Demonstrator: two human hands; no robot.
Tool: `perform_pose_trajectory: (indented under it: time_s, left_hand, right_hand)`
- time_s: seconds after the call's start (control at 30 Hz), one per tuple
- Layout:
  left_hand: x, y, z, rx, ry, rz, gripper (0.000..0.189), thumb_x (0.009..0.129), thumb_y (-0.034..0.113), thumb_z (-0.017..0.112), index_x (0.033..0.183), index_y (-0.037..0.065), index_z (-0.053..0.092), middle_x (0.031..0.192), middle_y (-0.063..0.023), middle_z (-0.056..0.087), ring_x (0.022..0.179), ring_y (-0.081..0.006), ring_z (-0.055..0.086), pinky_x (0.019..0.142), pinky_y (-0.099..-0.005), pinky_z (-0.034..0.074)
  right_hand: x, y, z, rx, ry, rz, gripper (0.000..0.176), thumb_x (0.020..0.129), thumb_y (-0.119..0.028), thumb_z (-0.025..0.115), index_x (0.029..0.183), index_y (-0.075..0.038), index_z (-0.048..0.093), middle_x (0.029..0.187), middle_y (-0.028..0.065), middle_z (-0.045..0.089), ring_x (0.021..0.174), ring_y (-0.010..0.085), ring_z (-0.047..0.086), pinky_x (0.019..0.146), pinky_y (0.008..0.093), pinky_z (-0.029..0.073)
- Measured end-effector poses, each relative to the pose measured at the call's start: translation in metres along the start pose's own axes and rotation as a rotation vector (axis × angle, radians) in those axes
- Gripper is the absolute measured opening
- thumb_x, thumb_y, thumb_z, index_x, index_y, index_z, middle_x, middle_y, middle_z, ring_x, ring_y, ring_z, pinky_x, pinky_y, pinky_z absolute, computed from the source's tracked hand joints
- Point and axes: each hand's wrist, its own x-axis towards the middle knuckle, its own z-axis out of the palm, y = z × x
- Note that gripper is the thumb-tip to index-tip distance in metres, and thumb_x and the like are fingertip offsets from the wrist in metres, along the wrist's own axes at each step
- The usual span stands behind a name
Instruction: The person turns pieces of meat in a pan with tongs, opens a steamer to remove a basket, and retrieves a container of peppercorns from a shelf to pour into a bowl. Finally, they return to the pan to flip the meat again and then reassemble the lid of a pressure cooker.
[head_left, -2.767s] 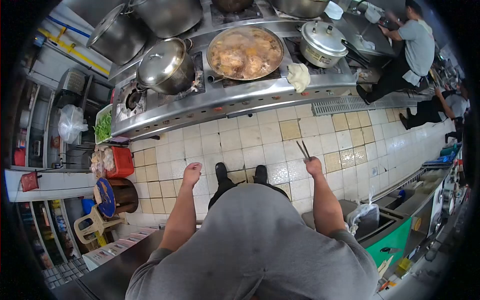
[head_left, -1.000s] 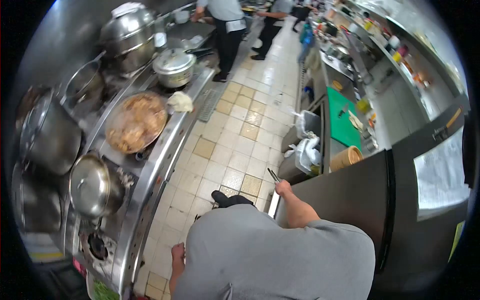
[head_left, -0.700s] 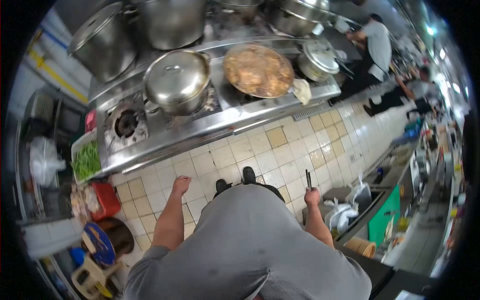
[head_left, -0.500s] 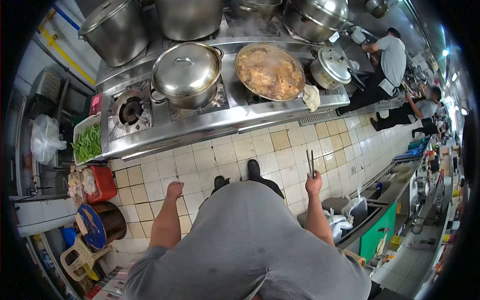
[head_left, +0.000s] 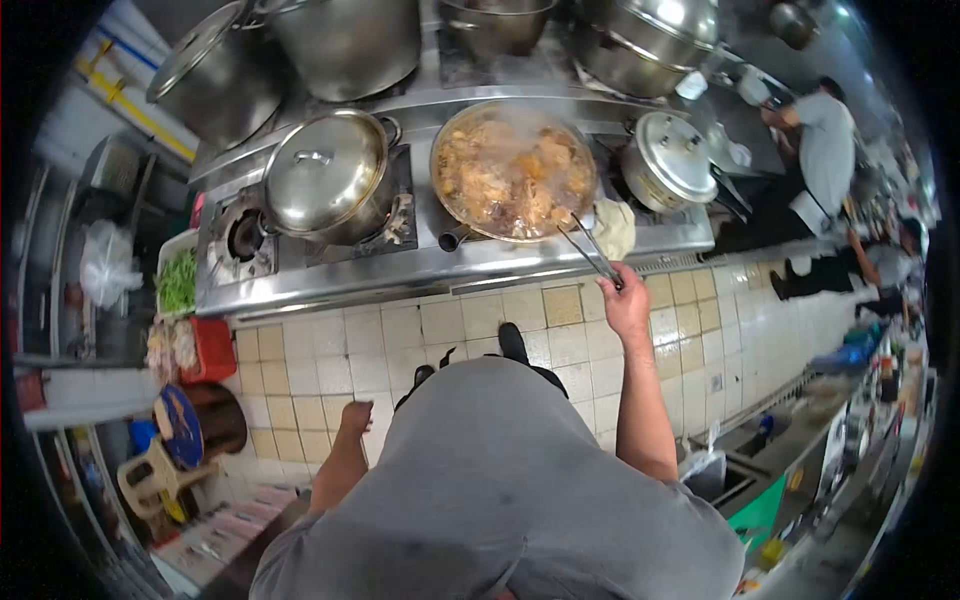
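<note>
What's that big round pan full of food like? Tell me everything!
The big pan is wide, round and metal-looking, with no lid. It is full of brown and orange chunks in broth, and steam rises from it. A short handle sticks out at its near left. It sits on the stove, between a lidded pot and a pressure cooker. The tongs in the right hand reach its near right rim.

My right hand grips long tongs, tips at the near rim of the wide pan of steaming stew. A cloth lies just beside the tongs. My left hand hangs low over the floor tiles, holding nothing. A lidded pot sits left of the pan.
</note>
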Motion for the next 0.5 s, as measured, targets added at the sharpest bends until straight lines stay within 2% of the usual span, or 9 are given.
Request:
perform_pose_trajectory:
  time_s: [0.03,0.07,0.13,0.2,0.27,0.3,0.4,0.47,0.5]
  left_hand:
    - [0.011,0.015,0.016,0.054,-0.017,0.026,0.046,0.096,0.040,0.062,0.110,-0.002,0.070,0.084,-0.0176,0.073,0.067,-0.0261,0.071,0.053,-0.0402,0.058]
    - [0.035,0.006,0.027,0.263,-0.057,0.378,0.046,0.095,0.040,0.065,0.116,-0.001,0.070,0.092,-0.0186,0.074,0.079,-0.0268,0.073,0.065,-0.0406,0.059]
    - [0.001,0.086,0.055,0.184,0.095,0.274,0.046,0.094,0.038,0.067,0.121,0.000,0.069,0.100,-0.0188,0.075,0.092,-0.0278,0.073,0.080,-0.0387,0.058]
    - [-0.067,0.176,0.062,0.173,0.128,0.386,0.044,0.093,0.035,0.069,0.123,0.002,0.069,0.105,-0.0181,0.075,0.102,-0.0283,0.071,0.092,-0.0367,0.055]
    - [-0.088,0.211,0.075,0.098,0.141,0.401,0.044,0.094,0.036,0.069,0.123,0.003,0.069,0.107,-0.0177,0.075,0.102,-0.0283,0.071,0.093,-0.0370,0.055]
    - [-0.092,0.217,0.078,0.030,0.142,0.446,0.044,0.095,0.036,0.069,0.124,0.003,0.068,0.109,-0.0172,0.074,0.102,-0.0283,0.071,0.093,-0.0373,0.055]
    - [-0.095,0.212,0.084,0.059,0.132,0.391,0.044,0.093,0.035,0.071,0.125,0.004,0.068,0.108,-0.0173,0.075,0.103,-0.0293,0.071,0.092,-0.0378,0.055]
    - [-0.090,0.188,0.084,0.092,0.137,0.372,0.043,0.093,0.035,0.070,0.123,0.004,0.069,0.108,-0.0173,0.075,0.104,-0.0298,0.071,0.093,-0.0379,0.055]
    - [-0.081,0.164,0.084,0.139,0.127,0.287,0.043,0.094,0.037,0.070,0.121,0.004,0.070,0.108,-0.0173,0.075,0.104,-0.0299,0.071,0.094,-0.0381,0.055]
  right_hand:
    - [0.014,0.006,-0.003,-0.032,-0.022,-0.050,0.036,0.087,-0.023,0.079,0.117,-0.006,0.069,0.089,0.0184,0.072,0.078,0.0340,0.070,0.073,0.0424,0.055]
    - [0.027,0.009,-0.005,-0.063,-0.042,-0.097,0.036,0.087,-0.023,0.079,0.118,-0.006,0.070,0.090,0.0190,0.073,0.080,0.0351,0.071,0.075,0.0431,0.055]
    - [0.048,0.007,-0.011,-0.035,-0.139,-0.073,0.037,0.087,-0.025,0.078,0.119,-0.007,0.071,0.092,0.0198,0.073,0.084,0.0380,0.071,0.076,0.0442,0.055]
    - [0.063,0.003,-0.017,-0.104,-0.222,-0.061,0.038,0.088,-0.027,0.077,0.120,-0.006,0.070,0.095,0.0210,0.073,0.088,0.0397,0.071,0.077,0.0447,0.055]
    - [0.079,-0.002,-0.019,-0.125,-0.293,-0.053,0.034,0.089,-0.026,0.075,0.117,-0.006,0.071,0.097,0.0218,0.073,0.092,0.0414,0.071,0.078,0.0473,0.055]
    - [0.087,-0.003,-0.018,-0.163,-0.311,-0.082,0.032,0.089,-0.025,0.074,0.115,-0.007,0.071,0.096,0.0218,0.073,0.092,0.0421,0.070,0.078,0.0486,0.055]
    - [0.107,-0.019,-0.024,-0.165,-0.329,-0.124,0.025,0.090,-0.024,0.071,0.108,-0.007,0.071,0.095,0.0227,0.072,0.091,0.0445,0.068,0.078,0.0519,0.053]
    - [0.117,-0.028,-0.026,-0.227,-0.409,-0.071,0.024,0.091,-0.025,0.070,0.107,-0.006,0.071,0.095,0.0234,0.072,0.090,0.0451,0.068,0.077,0.0524,0.053]
    - [0.120,-0.025,-0.023,-0.270,-0.415,-0.093,0.024,0.091,-0.028,0.069,0.102,-0.006,0.071,0.093,0.0235,0.072,0.089,0.0456,0.068,0.076,0.0531,0.053]
